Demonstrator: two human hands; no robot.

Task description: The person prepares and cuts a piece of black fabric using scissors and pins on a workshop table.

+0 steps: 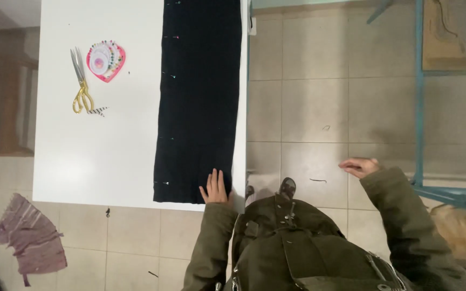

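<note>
Left hand: the person's left hand lies flat, fingers straight and close together, palm down on the near end of the long black strip of cloth; it grips nothing, only presses on the cloth near its right-hand corner.
Right hand: the person's right hand hangs in the air over the floor, well apart from the table, fingers loosely curled and empty; nothing is held in it.
Black cloth: the long black strip of cloth runs lengthwise down the right part of the white rectangular table, from the far edge to the near edge, lying flat; its right edge runs just inside the table's right edge.
Pins in cloth: small coloured pin heads dot the strip's left side at intervals, one near the left near corner.
Scissors: gold-handled scissors with silver blades lie closed on the left part of the table, well apart from the cloth.
Pin holder: a pink heart-shaped pin holder with coloured pin heads around a pale centre sits just beside the scissors, on their right.
Scrap: a small striped black-and-white scrap lies by the scissor handles.
Sleeves: both arms wear an olive-green jacket.
Floor: beige floor tiles surround the table; a mauve piece of fabric lies on them at the near left.
</note>
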